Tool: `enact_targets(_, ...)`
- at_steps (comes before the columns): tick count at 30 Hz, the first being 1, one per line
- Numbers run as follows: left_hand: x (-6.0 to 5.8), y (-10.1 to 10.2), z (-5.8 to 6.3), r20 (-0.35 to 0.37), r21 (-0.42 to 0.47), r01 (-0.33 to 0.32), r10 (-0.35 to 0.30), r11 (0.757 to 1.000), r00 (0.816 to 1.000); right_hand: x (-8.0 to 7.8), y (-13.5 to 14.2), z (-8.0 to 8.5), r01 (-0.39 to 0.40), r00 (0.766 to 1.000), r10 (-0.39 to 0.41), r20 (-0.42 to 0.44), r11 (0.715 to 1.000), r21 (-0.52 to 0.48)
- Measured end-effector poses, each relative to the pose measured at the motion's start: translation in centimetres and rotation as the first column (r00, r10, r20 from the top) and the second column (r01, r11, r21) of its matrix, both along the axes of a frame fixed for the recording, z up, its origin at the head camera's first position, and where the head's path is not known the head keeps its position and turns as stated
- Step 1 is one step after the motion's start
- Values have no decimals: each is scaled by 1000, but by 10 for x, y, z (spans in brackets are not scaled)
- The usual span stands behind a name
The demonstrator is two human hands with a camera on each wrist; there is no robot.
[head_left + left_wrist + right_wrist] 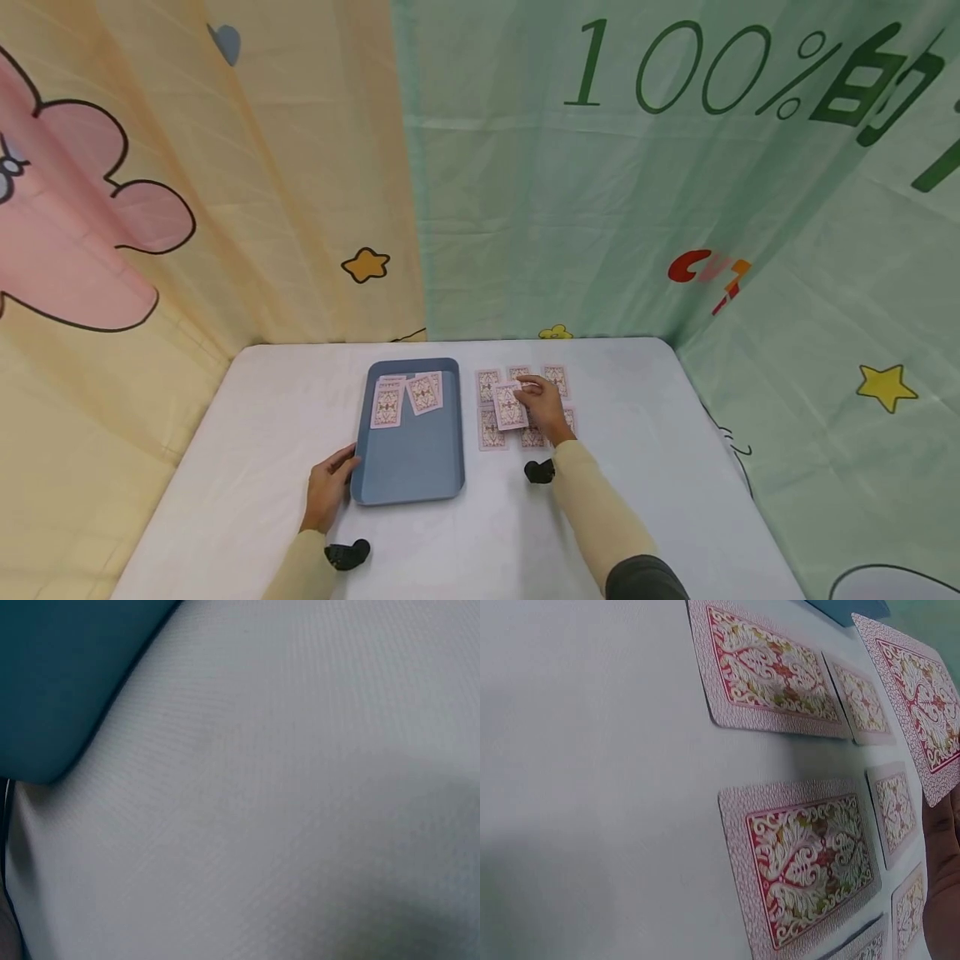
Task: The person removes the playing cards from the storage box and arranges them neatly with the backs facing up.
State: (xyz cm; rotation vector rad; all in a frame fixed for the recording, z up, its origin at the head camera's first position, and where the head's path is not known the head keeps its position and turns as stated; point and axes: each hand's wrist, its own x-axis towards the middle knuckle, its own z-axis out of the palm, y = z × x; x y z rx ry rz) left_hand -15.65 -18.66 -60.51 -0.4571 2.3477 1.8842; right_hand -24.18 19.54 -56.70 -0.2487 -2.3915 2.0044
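My right hand (543,407) pinches a playing card (510,406) by its edge, its red-and-white patterned back showing. In the right wrist view, this held card (919,697) is lifted and tilted above the others. Beneath it, several face-down cards (491,431) lie in two rows on the white table, partly covered by the hand and the held card. To the left is a blue-grey tray (408,467), with my left hand (328,490) gripping its left rim near the front corner. Overlapping face-down cards (387,407) lie in two groups at the tray's far end.
A white cloth covers the table (645,467). Printed curtains (525,208) hang close behind the table and along both sides. A black wrist camera (347,554) sits by the left wrist and another black one (539,472) by the right.
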Motion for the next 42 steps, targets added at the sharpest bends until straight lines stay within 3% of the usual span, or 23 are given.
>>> enact_targets(10,-2,1,-1,-6,3,-12,12,1000,1000,-9,30,-3,101,991,-105,82,994,48)
enact_targets(18,0,1,-1,-7,-1,-21,21,1000,1000,-15,57,-5,126,985,-132,109,991,53)
enact_targets(25,2,3,-1,-6,8,-20,20,1000,1000,-21,76,-6,152,969,-161,186,986,62)
enact_targets(33,2,2,0,-14,-5,-27,27,1000,1000,-30,100,-8,183,973,-189,130,982,54)
enact_targets(42,2,3,1,-18,-26,-26,26,999,1000,-41,125,-9,244,958,-252,135,967,78)
